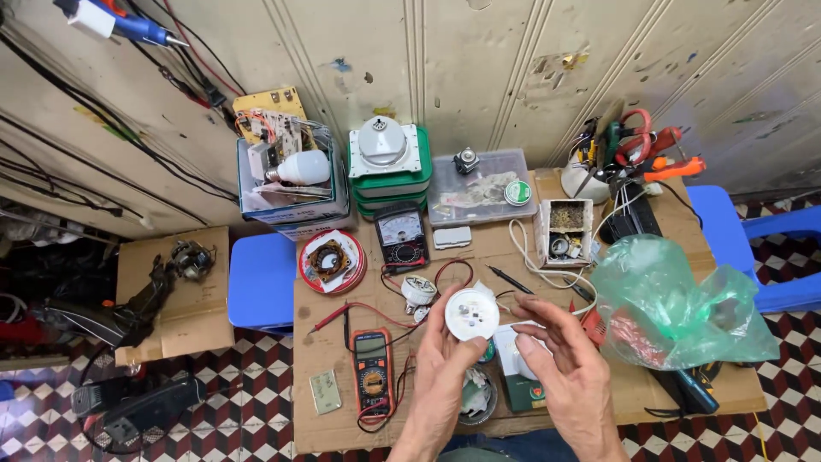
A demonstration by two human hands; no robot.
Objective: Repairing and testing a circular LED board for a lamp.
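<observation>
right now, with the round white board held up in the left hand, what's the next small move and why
Probably bring the right hand in to steady the round white board. The left hand pinches it only at its left edge, up off the cardboard table top, and the right hand's fingers are open beside it, holding nothing. The orange meter and its probes lie just below, within easy reach.

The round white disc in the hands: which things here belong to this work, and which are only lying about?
In use:
- left hand holding the round white disc
- right hand, open beside it, above a small white box

Lying about:
- orange multimeter
- black analog meter
- green plastic bag
- white bulb in a box
- red round tin
</observation>
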